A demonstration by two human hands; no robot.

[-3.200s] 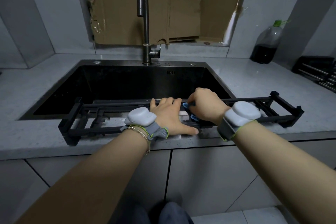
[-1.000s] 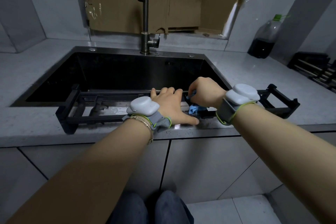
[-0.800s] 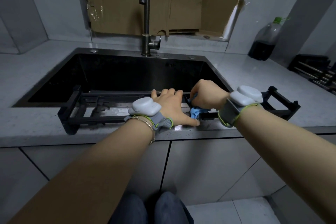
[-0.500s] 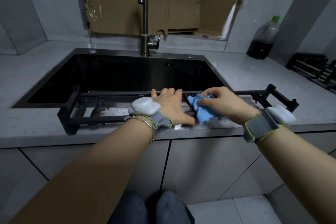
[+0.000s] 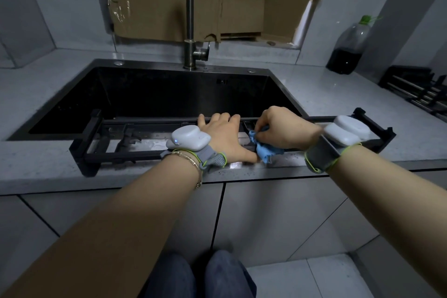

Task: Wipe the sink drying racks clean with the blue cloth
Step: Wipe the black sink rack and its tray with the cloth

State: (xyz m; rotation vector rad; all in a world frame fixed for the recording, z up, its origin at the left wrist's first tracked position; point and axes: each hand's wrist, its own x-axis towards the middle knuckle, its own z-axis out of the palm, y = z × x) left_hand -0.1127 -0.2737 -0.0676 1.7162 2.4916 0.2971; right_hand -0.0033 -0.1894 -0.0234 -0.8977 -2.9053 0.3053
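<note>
Most of the one blue cloth (image 5: 266, 150) is hidden under the right hand (image 5: 286, 128), whose fingers curl around it on the black drying rack (image 5: 108, 155) at the near edge of the sink (image 5: 169, 94). The left hand (image 5: 226, 139) lies just left, fingers straight and together, pressing the rack (fingertips on its far rail). A second rack (image 5: 420, 91), far right, is cut off.

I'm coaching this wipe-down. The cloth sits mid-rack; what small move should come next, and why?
Probably slide the right hand with the blue cloth rightward along the drying rack: the left hand presses the bars just left of the cloth, and the rack's right stretch lies unblocked beyond it.
</note>
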